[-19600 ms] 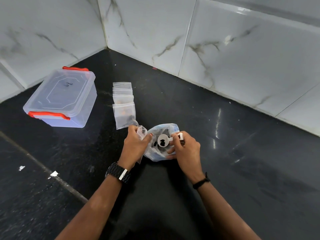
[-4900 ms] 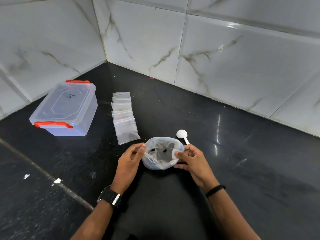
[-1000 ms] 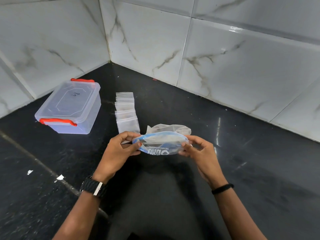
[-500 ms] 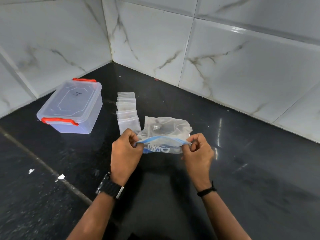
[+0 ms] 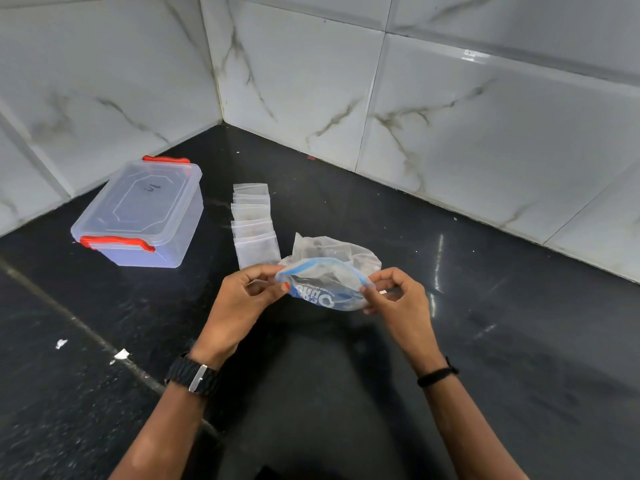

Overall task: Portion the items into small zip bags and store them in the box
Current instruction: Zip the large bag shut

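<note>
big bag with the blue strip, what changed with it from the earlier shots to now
The big bag went from standing open with the white spoon scooping in it to being lifted, its blue-striped mouth pinched at each end by the left hand and right hand. The spoon is gone from view. The box stays shut; the small bags stay in their row.

black wristwatch [image 5: 194, 375], thin black wristband [image 5: 437, 374]

Black speckled stone surface [image 5: 519, 341] meets glossy white marble-veined wall tiles [image 5: 485, 133] at a corner; light glare on both.
</note>
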